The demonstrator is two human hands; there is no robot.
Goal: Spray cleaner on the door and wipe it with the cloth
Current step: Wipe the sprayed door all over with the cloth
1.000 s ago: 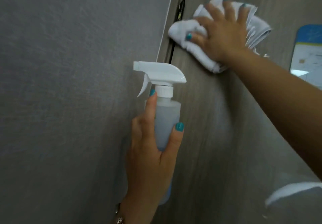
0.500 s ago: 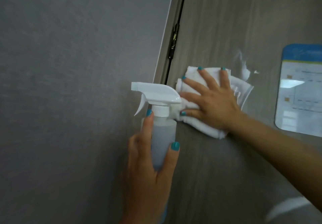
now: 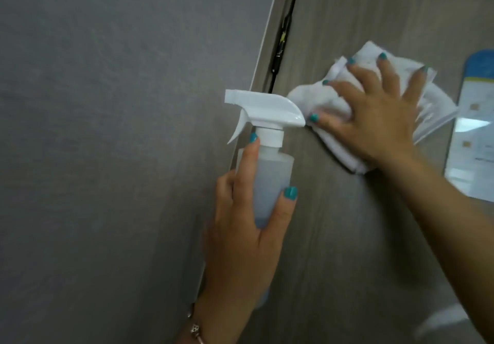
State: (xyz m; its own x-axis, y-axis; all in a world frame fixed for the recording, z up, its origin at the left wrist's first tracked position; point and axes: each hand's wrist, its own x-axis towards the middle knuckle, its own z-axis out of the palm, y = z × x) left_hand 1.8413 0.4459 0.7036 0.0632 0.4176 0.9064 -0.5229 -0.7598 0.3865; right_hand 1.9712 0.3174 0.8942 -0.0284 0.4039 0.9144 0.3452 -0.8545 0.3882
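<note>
White cloth (image 3: 344,97) lay bunched flat against the wood-grain door (image 3: 347,236), pressed there by the right hand (image 3: 379,127) with fingers spread straight. Left hand (image 3: 243,239) gripped the bottle (image 3: 270,180) upright, thumb and fingers curled round it, nozzle pointing left toward the grey wall (image 3: 107,129). Sprayer head overlapped the cloth's left edge. Hinge (image 3: 280,41) sat above; a blue-topped notice (image 3: 473,124) just right of the cloth.
</note>
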